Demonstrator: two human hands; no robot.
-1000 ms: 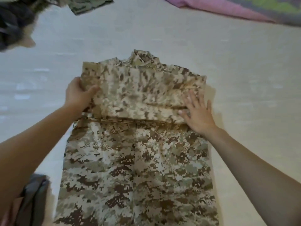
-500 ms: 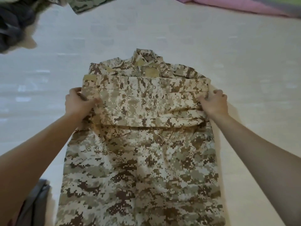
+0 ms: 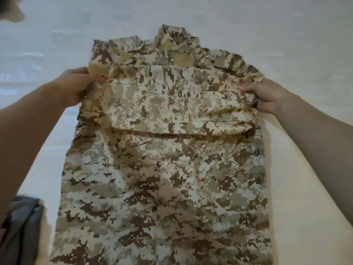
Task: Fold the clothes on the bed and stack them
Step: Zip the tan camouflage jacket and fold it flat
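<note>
A tan and brown digital-camouflage jacket [image 3: 164, 188] lies face up on the pale bed sheet [image 3: 305, 44], collar at the far end. Its sleeves are folded across the chest in a flat band [image 3: 162, 104]. My left hand [image 3: 76, 87] grips the left side of the jacket at the folded sleeve, thumb on top. On the opposite side, my right hand [image 3: 267, 96] grips the jacket's right edge at the same height, fingers curled into the cloth. The jacket's lower part runs toward me and out of the frame.
A dark grey garment [image 3: 21, 230] lies at the bottom left beside the jacket. A dark cloth edge [image 3: 9, 6] shows at the top left corner. Bare sheet spreads to the right and beyond the collar.
My right hand left its flat press on the sleeve band and took hold of the jacket's right edge. Both hands have drawn the shoulders outward, and the view has moved closer to the jacket.
</note>
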